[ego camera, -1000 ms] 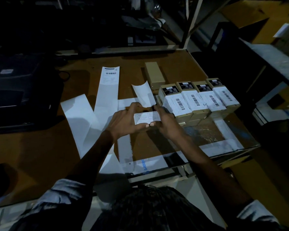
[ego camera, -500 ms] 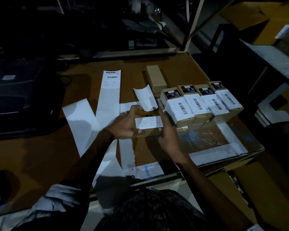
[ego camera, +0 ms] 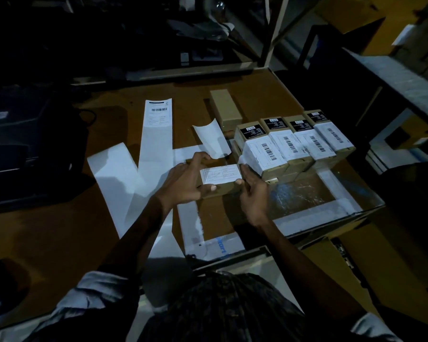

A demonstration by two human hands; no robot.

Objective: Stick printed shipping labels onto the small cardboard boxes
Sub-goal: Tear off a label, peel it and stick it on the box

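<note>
I hold a small cardboard box [ego camera: 223, 190] above the table, with a white shipping label [ego camera: 220, 173] lying on its top face. My left hand [ego camera: 185, 180] grips the box's left end, thumb on the front side. My right hand [ego camera: 253, 191] holds the right end, its thumb on the label's right edge. To the right, several labelled boxes [ego camera: 294, 144] stand side by side in a row. One bare box [ego camera: 225, 108] lies behind them. A long label strip [ego camera: 157, 129] with one printed label at its far end lies on the table.
Empty white backing strips [ego camera: 116, 174] and a curled backing piece [ego camera: 211, 138] lie on the brown table [ego camera: 59, 233]. A dark printer [ego camera: 22, 149] sits at the left. A taped glass patch [ego camera: 304, 193] covers the table's right corner. Shelving and a bench stand at the right.
The box in my hands has shifted slightly. My right thumb has moved along to the label's right edge. The camera view has drifted a little.
</note>
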